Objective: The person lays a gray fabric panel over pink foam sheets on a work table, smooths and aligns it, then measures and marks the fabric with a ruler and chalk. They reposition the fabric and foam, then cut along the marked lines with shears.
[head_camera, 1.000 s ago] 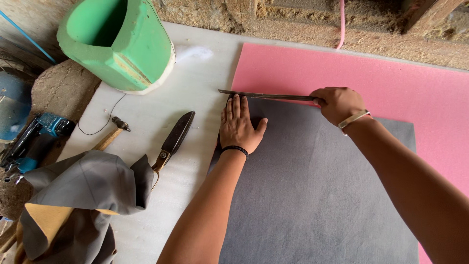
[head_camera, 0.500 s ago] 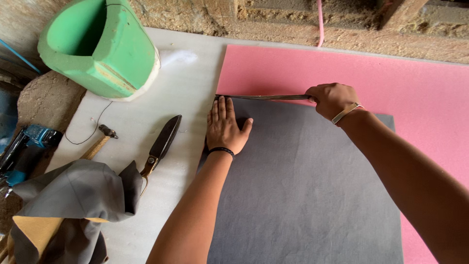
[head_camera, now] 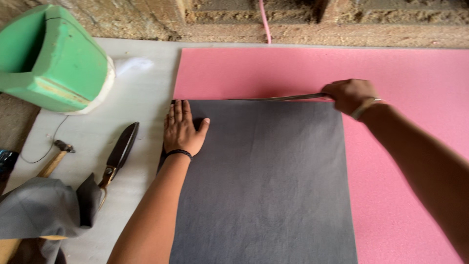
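Note:
A dark grey sheet [head_camera: 264, 186] lies flat on a pink foam sheet [head_camera: 391, 73]. My left hand [head_camera: 183, 128] presses flat, fingers spread, on the grey sheet's upper left corner. My right hand [head_camera: 351, 94] is closed on one end of a long thin metal blade [head_camera: 278, 98] that lies along the grey sheet's top edge, at its upper right corner. A dark band circles my left wrist and a pale bracelet my right.
A green foam block [head_camera: 58, 61] sits at the upper left on the white table [head_camera: 141, 93]. Large shears [head_camera: 119, 151], a hammer [head_camera: 56, 156] and a folded grey cloth [head_camera: 41, 210] lie at the left. A rough brick wall [head_camera: 317, 19] runs behind.
My right hand has slid the blade to the right along the grey sheet's top edge, reaching the right corner. My left hand stays pressed on the left corner.

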`<state>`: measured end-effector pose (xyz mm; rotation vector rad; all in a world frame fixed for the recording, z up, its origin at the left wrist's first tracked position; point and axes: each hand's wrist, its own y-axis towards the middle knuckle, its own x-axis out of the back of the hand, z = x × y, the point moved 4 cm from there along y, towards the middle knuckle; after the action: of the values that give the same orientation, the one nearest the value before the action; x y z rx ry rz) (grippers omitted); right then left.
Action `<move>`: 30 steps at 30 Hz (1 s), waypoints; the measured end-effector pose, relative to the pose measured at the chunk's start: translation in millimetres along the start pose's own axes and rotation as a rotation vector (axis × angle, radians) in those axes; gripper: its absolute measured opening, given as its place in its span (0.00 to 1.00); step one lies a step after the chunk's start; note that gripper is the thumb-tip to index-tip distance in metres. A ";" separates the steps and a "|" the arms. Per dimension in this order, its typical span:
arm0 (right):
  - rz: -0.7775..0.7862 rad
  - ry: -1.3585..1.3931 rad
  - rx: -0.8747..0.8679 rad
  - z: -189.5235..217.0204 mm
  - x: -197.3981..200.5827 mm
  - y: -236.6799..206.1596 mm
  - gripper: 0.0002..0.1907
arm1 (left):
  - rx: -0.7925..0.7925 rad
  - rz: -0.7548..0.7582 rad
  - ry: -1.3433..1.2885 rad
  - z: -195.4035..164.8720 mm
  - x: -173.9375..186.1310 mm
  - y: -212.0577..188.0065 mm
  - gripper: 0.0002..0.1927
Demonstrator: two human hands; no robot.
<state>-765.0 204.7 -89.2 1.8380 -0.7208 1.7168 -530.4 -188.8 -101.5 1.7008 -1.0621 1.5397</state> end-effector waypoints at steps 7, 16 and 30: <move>0.024 -0.029 -0.077 -61.1 -12.1 -40.6 0.17 | 0.011 -0.033 0.015 0.5 -3.8 -2.9 0.47; 0.152 -0.210 -0.248 -175.2 -5.3 -127.6 0.14 | -0.025 -0.068 0.024 7.1 -10.8 -1.0 0.47; 0.036 0.167 -0.576 -181.6 39.1 -260.3 0.12 | -0.600 0.101 -0.074 -299.2 -52.0 -93.8 0.40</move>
<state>-714.2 516.9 -42.8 1.2786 -1.0490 1.4586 -600.1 121.3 -102.6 1.3045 -1.4842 1.0636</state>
